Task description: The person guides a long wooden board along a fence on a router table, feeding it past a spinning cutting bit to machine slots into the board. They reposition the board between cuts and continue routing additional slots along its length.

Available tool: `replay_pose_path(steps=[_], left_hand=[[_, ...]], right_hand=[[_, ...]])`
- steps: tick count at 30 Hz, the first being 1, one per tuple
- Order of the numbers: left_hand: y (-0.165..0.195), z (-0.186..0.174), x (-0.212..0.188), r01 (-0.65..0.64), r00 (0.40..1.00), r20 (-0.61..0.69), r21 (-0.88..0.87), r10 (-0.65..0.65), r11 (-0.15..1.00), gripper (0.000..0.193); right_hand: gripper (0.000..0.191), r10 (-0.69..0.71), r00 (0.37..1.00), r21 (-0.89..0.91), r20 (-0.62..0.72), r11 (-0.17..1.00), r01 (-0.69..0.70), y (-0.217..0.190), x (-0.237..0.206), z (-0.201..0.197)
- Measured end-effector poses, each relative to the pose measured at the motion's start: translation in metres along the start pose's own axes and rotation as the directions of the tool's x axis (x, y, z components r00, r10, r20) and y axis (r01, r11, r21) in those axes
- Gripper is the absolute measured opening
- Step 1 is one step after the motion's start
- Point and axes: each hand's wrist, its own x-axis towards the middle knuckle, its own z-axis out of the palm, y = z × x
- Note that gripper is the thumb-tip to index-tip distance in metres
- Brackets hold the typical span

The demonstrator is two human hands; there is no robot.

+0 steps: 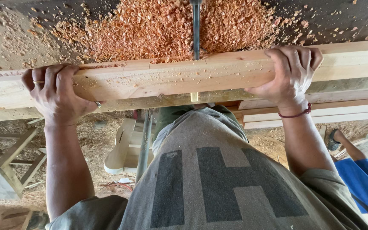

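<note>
A: Plank (171, 79), long and pale, lies crosswise on the machine table (5, 34), running out of view at both sides. Where are the hands?

B: Head view, the only one. The left hand (56, 93) grips the plank near its left part, fingers curled over the far edge, thumb wrapped under the near edge. There are rings on two of the fingers. The right hand (292, 72) does the same further right, fingers hooked over the top, palm against the near face. A red cord (297, 114) sits on that wrist.

A: So both grips are closed?

B: Yes, both clamp the plank firmly. Both forearms reach straight out from the body, well apart, with the grey shirt (209, 179) between them.

A: What meets the plank in the middle?

B: A thin dark blade (196, 27) stands upright just beyond the far edge, between the two hands. Whether it touches the wood I cannot tell.

A: Anything piled up?

B: A heap of reddish shavings (162, 27) covers the table behind the plank, on both sides of the blade, thinning toward the left.

A: And the edges, the room around?

B: A second plank (354, 55) lies just beyond the right hand. More boards (320, 110) are stacked below at the right. Under the table lie a wooden frame (9, 157) at left, a curved pale piece (122, 147), and sawdust on the floor. At lower right, another person's blue trouser leg (363, 179) is close by.
</note>
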Motion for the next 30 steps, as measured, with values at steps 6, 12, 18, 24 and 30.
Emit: replay_pose_path(steps=[6, 12, 18, 24, 30], left_hand=[[-0.004, 0.001, 0.008, -0.017, 1.0, -0.012, -0.035, 0.017, 0.999, 0.027], [-0.003, -0.01, 0.03, -0.024, 0.999, -0.024, -0.033, 0.023, 0.999, 0.025], [-0.004, -0.004, 0.021, -0.021, 0.999, -0.039, -0.019, 0.02, 1.0, 0.031], [0.012, 0.006, -0.021, 0.024, 0.999, -0.03, -0.039, -0.025, 0.999, 0.028], [0.005, -0.001, -0.006, 0.027, 0.999, -0.025, -0.002, -0.027, 1.0, 0.032]], right_hand=[[0.068, 0.002, 1.0, -0.01, -0.01, 1.0, -0.002, 0.003, 0.003, 0.003], [0.07, 0.004, 1.0, -0.034, 0.008, 0.999, -0.004, 0.007, 0.009, 0.002], [0.082, -0.003, 0.999, -0.033, -0.045, 0.999, 0.001, 0.009, 0.005, 0.006], [0.073, 0.024, 1.0, 0.01, 0.008, 1.0, -0.024, -0.009, -0.018, -0.004], [0.076, -0.028, 0.998, -0.06, -0.051, 0.998, 0.025, -0.002, -0.004, 0.006]])
